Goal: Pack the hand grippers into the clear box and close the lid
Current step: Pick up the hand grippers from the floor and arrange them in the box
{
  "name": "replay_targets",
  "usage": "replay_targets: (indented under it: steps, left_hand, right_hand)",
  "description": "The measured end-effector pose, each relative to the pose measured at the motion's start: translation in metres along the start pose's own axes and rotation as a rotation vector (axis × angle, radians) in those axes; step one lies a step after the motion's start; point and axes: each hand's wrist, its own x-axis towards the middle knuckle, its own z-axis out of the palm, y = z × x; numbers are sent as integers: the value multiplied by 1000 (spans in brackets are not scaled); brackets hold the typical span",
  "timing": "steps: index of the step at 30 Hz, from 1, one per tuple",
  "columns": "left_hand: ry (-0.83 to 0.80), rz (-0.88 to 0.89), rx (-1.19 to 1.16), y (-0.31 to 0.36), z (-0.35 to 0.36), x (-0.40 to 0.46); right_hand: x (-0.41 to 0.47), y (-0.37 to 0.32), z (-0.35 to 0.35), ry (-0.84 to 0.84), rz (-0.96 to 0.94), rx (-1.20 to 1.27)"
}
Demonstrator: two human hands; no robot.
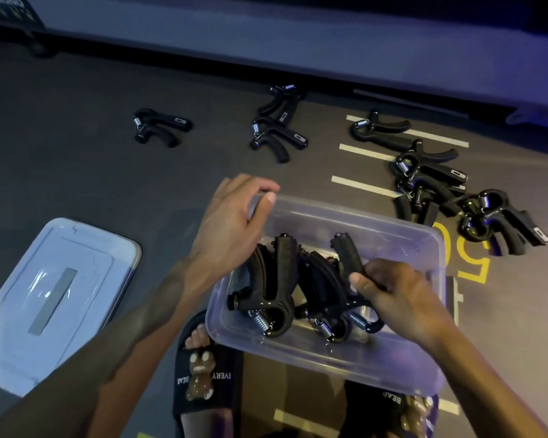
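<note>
**Operator:** Dark gym flooring (pixel 92 172) with pale painted lines is carrying everything. Where are the task items lying?

**Technician:** The clear box (pixel 402 245) is sitting on the floor directly ahead of the person's slippers. Several black hand grippers (pixel 279 279) are already standing inside it, springs toward the near wall. The lid (pixel 86 248) is lying flat on the floor, well apart to the left. More grippers are waiting outside: a pile (pixel 450 191) just beyond the box's right far corner, a pair (pixel 276 134) farther out, and one single unit (pixel 159 128) to the far left.

**Operator:** What is each grip doing?

**Technician:** The right hand (pixel 389 295) is curling fingers and thumb around the handle of one gripper (pixel 348 257), lowering it in at the box's right side. The left hand (pixel 234 222) is hovering at the far left corner of the box, fingers loosely curved, thumb at or just above the rim; it is holding nothing firmly.

**Operator:** How are these units likely handling?

**Technician:** Judging by appearance, each is rigid, moderately heavy for its bulk, and not fragile. The textured handles are offering secure purchase; taking hold on one handle, away from the steel spring, is advisable. The box walls are looking thin and flexible, so steadying the rim is helping. Nesting units in parallel should be leaving clearance for the lid.
</note>
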Motion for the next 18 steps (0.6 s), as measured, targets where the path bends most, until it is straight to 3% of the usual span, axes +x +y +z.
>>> replay_targets:
  steps: [3,8,18]
  left_hand:
    - [6,6,39,-8,12,-1]
    - [23,9,38,-9,19,-5]
    - [6,-4,24,-9,18,-4]
  right_hand:
    - [12,-2,20,-57,69,-85]
    - [20,12,34,-128,235,42]
    - [25,17,55,-180,275,-132]
